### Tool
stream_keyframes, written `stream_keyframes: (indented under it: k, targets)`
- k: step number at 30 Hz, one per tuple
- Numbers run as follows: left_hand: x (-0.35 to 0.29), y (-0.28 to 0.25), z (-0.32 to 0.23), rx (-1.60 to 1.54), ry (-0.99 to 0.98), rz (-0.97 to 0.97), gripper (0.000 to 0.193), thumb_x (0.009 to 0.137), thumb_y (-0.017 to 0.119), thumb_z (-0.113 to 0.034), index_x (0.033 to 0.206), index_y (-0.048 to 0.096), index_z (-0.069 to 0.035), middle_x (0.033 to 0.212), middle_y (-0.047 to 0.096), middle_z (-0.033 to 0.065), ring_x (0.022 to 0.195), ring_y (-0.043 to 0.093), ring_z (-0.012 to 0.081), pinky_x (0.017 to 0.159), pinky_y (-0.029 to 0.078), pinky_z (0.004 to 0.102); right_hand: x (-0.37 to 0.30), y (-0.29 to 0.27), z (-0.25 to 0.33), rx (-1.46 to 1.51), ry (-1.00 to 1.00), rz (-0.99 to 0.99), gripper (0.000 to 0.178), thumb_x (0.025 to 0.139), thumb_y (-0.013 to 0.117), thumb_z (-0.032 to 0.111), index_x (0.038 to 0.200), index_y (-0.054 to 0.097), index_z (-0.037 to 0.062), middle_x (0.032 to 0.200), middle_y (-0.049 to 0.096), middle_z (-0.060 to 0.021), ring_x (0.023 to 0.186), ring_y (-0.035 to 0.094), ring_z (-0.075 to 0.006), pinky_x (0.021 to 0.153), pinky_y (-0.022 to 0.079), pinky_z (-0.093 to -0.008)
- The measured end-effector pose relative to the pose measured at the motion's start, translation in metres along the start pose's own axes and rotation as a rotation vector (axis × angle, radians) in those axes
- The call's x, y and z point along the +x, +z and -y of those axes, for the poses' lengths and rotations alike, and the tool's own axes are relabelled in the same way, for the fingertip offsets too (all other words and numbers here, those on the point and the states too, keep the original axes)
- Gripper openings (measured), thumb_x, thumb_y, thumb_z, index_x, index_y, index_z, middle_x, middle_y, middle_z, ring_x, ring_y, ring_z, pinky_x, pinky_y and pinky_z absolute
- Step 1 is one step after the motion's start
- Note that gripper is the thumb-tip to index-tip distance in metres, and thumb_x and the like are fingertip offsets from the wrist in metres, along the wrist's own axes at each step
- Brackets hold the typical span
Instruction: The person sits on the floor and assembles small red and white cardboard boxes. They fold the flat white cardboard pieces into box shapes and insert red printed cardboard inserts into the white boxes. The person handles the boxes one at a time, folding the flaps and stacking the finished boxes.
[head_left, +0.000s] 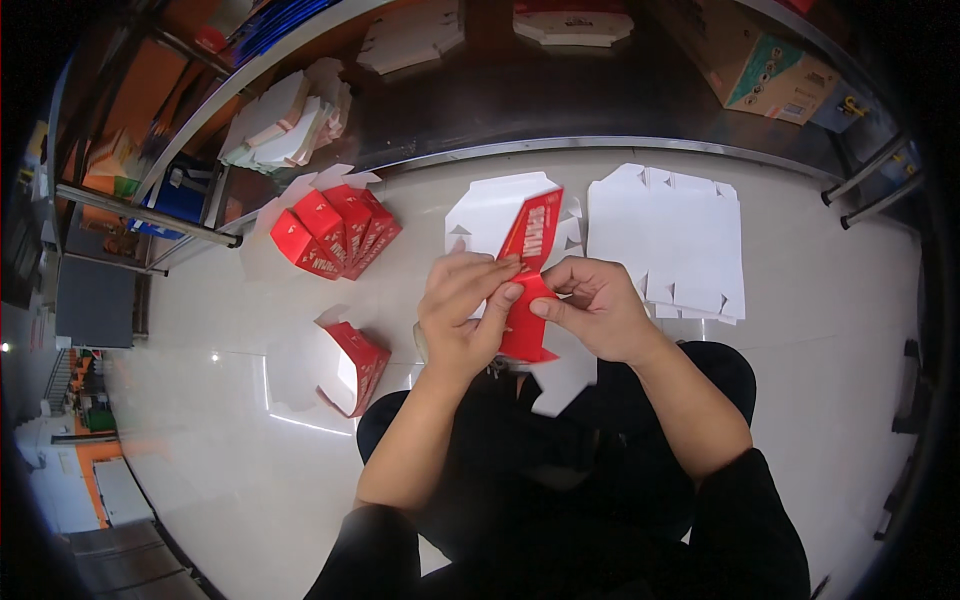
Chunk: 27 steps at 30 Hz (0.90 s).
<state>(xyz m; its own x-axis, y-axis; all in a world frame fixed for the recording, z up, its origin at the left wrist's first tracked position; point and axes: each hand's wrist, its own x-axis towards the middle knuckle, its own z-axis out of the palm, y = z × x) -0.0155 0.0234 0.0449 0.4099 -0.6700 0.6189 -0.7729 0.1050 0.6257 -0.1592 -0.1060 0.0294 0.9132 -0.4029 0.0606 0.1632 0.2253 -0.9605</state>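
Note:
Between my two hands is a red paper food box, partly folded, with white flaps hanging from its lower end over my lap. My left hand grips its left side, fingers laid over the red face and thumb pressed on it. On the other side my right hand pinches the box's edge between thumb and fingers. Just beyond my hands, white flat cardboard blanks lie on the floor. A larger stack of white blanks with notched edges lies to their right.
At the left, several folded red boxes sit nested together; one more open red box lies nearer me. Ahead runs a low metal shelf holding stacks of cardboard and a brown carton. Its metal legs stand at both sides.

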Motion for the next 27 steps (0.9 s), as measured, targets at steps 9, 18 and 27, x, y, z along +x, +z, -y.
stream_keyframes:
  k: [9,18,27]
  targets:
    - [-0.006,0.003,0.002,0.111,-0.016,-0.101,0.025,0.083,0.075,-0.009,0.106,0.074,-0.004,0.105,0.074,0.0093,0.105,0.064,0.0269,0.105,0.044,0.0463,0.003,0.008,-0.008,0.033,0.002,-0.14,0.012,0.094,0.066,0.004,0.095,0.055,0.0019,0.095,0.067,-0.0074,0.086,0.066,-0.0106,0.072,0.061,-0.0286]
    - [-0.005,0.011,-0.003,-0.26,-0.398,0.061,0.061,0.08,0.077,-0.001,0.137,0.056,0.0,0.131,0.062,0.0186,0.122,0.06,0.0254,0.098,0.053,0.0368,0.011,-0.011,-0.001,0.223,-0.083,-0.34,0.01,0.1,0.058,0.012,0.103,0.05,0.0072,0.101,0.067,-0.008,0.091,0.068,-0.0157,0.073,0.062,-0.0355]
    - [-0.011,0.02,-0.004,-0.241,-0.403,-0.045,0.046,0.071,0.081,-0.002,0.116,0.07,0.004,0.107,0.072,0.019,0.101,0.072,0.0231,0.087,0.058,0.0322,0.009,-0.005,-0.004,0.61,-0.01,-0.196,0.015,0.104,0.052,0.017,0.115,0.049,0.0083,0.12,0.059,-0.0097,0.108,0.06,-0.0184,0.088,0.054,-0.041]
